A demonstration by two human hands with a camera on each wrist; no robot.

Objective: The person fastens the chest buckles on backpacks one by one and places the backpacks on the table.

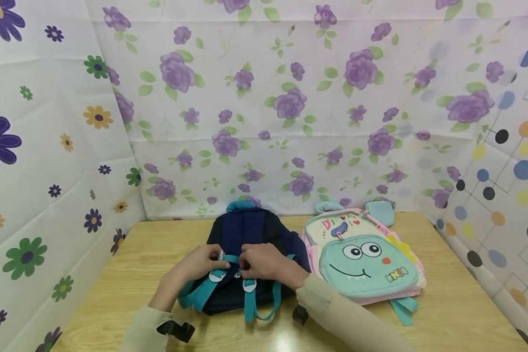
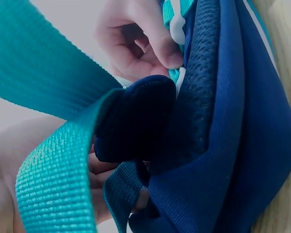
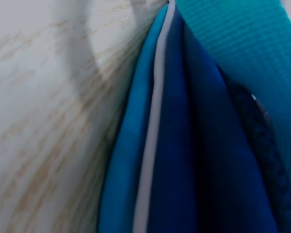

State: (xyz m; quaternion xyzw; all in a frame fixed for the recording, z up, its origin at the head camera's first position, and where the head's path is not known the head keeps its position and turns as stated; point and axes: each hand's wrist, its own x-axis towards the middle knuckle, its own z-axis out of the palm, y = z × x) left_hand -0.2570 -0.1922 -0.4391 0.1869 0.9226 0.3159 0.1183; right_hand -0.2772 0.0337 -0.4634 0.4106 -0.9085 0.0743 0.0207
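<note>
A navy backpack (image 1: 243,230) lies on the table with its strap side up. Across its shoulder straps runs a teal chest strap (image 1: 231,258). My left hand (image 1: 201,263) grips one end of it, beside a white plastic buckle piece (image 1: 220,254). Close on the other side, my right hand (image 1: 264,264) pinches the chest strap between thumb and fingers. In the left wrist view the right hand (image 2: 140,43) pinches near white clips, while teal webbing (image 2: 62,165) partly covers the left hand (image 2: 9,170). Only the backpack's side (image 3: 179,145) and webbing show in the right wrist view.
To the right lies a mint and pink cartoon-face backpack (image 1: 369,266), close beside the navy one. Loose teal straps (image 1: 264,313) hang toward the front of the wooden table (image 1: 127,274). Flowered cloth (image 1: 264,122) stands behind, with patterned cloths at both sides.
</note>
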